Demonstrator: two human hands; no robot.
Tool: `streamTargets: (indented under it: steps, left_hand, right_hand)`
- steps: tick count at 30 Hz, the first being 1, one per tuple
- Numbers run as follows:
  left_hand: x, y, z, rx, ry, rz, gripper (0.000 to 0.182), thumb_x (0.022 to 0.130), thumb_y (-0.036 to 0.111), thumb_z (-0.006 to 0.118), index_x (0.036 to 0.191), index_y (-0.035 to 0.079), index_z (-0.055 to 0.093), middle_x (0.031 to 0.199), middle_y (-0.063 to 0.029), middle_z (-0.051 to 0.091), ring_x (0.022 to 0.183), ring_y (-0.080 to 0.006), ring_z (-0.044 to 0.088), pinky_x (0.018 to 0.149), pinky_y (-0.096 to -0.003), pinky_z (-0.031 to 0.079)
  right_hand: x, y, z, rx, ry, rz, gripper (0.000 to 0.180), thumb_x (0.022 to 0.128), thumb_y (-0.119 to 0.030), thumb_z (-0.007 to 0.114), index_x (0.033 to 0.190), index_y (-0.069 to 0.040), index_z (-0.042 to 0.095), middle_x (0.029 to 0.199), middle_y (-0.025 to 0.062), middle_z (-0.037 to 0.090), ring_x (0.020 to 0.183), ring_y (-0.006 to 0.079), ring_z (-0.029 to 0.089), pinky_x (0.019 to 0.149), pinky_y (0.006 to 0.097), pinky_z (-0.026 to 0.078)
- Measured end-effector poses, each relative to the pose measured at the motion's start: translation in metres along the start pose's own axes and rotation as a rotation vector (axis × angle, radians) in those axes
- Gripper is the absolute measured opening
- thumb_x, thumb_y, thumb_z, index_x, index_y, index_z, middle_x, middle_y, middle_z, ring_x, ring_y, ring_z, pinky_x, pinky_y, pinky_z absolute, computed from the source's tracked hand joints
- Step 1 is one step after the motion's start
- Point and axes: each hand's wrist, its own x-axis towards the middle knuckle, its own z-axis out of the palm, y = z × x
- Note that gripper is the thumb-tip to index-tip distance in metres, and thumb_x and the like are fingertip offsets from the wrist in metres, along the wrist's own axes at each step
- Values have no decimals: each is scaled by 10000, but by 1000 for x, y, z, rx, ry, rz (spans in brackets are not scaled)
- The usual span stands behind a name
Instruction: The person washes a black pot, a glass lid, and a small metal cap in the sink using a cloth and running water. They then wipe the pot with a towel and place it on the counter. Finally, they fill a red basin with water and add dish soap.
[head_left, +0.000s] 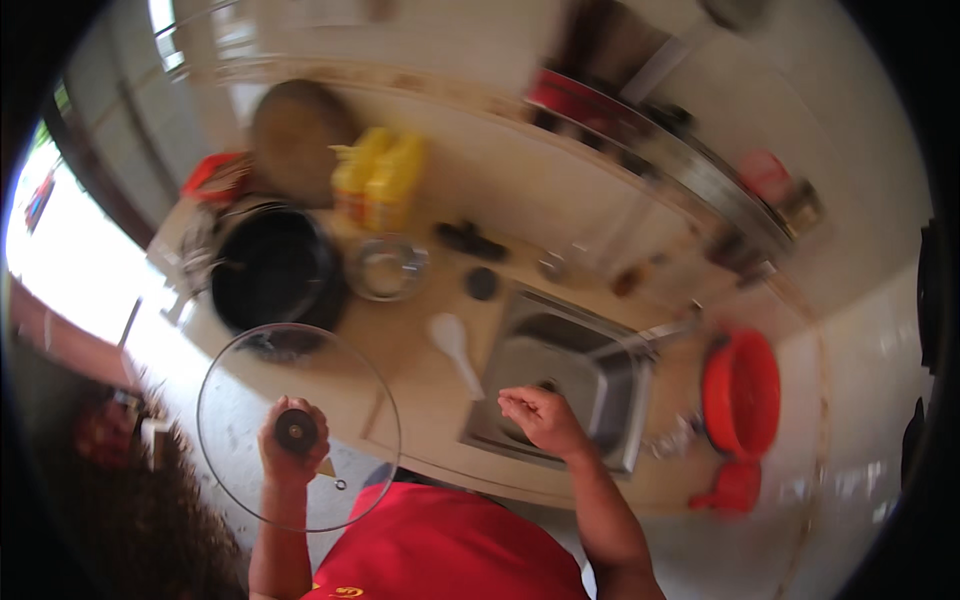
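Note:
A round clear glass lid (360, 375) with a metal rim is held by my left hand (289, 450) at its dark knob (296, 431). The hand shows through the glass, just below the large black pot (274, 270). Over the left part of the stainless steel sink (615, 405) hovers my right hand (541, 420), its fingers drawn together and slightly bent, with nothing visible in them. On the counter between the pot and the sink lies a white rice paddle or spoon (450, 337). Behind it are a glass bowl (388, 268) and a small dark round object (481, 283).
Yellow bottles (382, 180) and a round wooden board (300, 142) stand by the wall. The faucet (652, 337) reaches over the sink. Right of it are a red basin (742, 394) and a red dipper (727, 487). A shelf (720, 180) hangs on the wall above.

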Motion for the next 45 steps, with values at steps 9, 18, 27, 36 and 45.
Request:
streamTargets:
  steps: [9,18,27,36,45]
  left_hand:
    - [96,-215,128,168,-58,-417,292,978,387,504,877,132,602,696,-95,580,438,-208,459,353,-295,309]
    - [178,-403,183,440,-52,-650,232,1007,300,442,979,110,572,741,-41,589,488,-171,491,380,-284,309]
    - [236,-491,116,353,-415,-760,363,1011,360,420,877,89,621,677,-43,578,454,-179,475,363,-287,270]
    - [270,-543,74,287,-345,-807,417,1055,341,374,1251,52,602,1141,-121,681,1003,-263,669,897,-392,544]
    - [234,-448,96,296,238,-892,863,962,717,387,1520,60,331,1506,-189,450,1295,-429,506,1068,-590,406]
  right_hand:
    - [-182,167,-133,-808,820,198,606,816,-215,761,1358,-44,550,1406,268,480,1292,438,471,1056,523,397]
    - [-246,273,-219,-825,1033,499,766,761,-267,809,1424,-76,475,1464,294,407,1312,453,431,1087,521,366]
    - [-200,232,-188,240,792,387,361,747,-35,759,1084,-84,641,1025,62,583,897,183,588,770,332,504]
    - [-45,305,-95,258,599,363,345,741,-94,712,1077,-49,645,1083,178,613,1008,337,624,878,397,510]
    - [-34,303,-94,-256,365,524,651,768,-111,688,1389,-173,502,1310,216,478,1114,423,562,964,471,491]
